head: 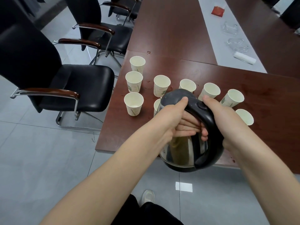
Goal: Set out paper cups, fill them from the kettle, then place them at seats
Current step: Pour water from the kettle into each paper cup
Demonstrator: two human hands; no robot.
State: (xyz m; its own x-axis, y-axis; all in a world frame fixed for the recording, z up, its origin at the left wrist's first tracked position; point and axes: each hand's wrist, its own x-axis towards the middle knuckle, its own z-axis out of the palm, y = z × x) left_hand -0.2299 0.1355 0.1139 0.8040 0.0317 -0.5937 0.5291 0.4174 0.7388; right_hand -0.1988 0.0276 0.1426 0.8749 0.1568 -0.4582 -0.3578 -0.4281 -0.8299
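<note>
Left hand (174, 118) and right hand (218, 116) both grip the kettle (183, 151), held over the cups (162, 86) at the table (126, 130) corner; pour slowly, spout centred over 1 cup, lid steadied.

Dark wood table (170, 30) on my head-camera feed, set with cups.
I see paper cups (134, 81) standing upright in a loose cluster, left of the white roll (245, 57) and nearer me. The roll lies on a pale strip (209, 30), with glass dishes (237, 44) just beyond it and a red packet (218, 11) farther beyond.
</note>
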